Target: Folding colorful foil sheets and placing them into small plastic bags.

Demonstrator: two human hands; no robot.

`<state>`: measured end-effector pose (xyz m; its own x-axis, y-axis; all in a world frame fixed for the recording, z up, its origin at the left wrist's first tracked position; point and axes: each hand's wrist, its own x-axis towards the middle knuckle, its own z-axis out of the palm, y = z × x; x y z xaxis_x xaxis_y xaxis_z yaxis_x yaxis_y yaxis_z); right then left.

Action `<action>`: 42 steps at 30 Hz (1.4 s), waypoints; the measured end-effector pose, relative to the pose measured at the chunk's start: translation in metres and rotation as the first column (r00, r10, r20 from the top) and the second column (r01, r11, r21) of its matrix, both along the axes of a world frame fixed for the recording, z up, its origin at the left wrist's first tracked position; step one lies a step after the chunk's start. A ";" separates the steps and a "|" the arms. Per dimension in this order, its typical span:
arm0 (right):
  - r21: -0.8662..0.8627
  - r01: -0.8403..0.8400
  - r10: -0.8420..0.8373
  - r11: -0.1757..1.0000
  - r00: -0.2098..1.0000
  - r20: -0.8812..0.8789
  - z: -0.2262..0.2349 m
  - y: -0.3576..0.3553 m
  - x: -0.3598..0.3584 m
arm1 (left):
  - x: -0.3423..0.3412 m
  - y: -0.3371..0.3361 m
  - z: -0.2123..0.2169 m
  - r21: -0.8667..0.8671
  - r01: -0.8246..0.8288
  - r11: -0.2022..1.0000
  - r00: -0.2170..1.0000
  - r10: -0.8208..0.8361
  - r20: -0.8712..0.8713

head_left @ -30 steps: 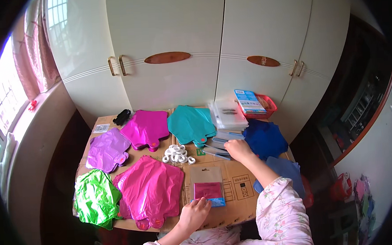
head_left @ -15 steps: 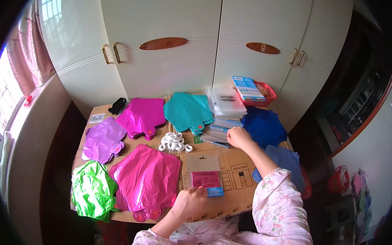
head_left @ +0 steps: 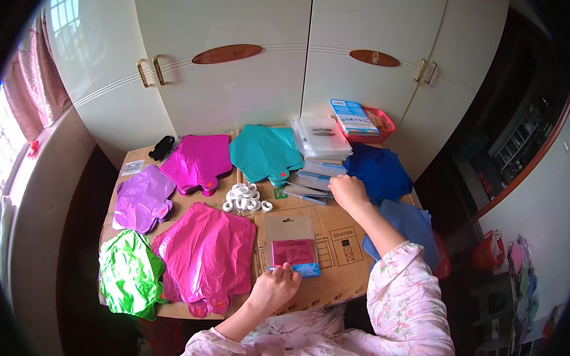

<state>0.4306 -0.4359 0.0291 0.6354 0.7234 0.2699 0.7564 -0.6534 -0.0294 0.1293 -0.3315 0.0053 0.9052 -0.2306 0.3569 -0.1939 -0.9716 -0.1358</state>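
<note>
plastic pkt [head_left: 292, 244] still in work: l hand [head_left: 275, 289] now curled tighter at edge, r hand [head_left: 349, 191] curled by pkt stack [head_left: 321, 169], grips unclear

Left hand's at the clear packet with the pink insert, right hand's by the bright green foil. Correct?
Wrong on the right hand: the head view shows it by the fanned packets, not the bright green foil. The rest stands.

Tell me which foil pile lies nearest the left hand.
The large pink pile, right of the lime-green pile; others lie farther from the left hand.
</note>
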 end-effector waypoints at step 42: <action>0.260 -0.285 0.363 0.923 0.871 -0.331 -0.011 -0.088 -0.203 | -0.001 0.013 -0.004 -0.197 0.047 0.979 0.997 -0.058 -0.053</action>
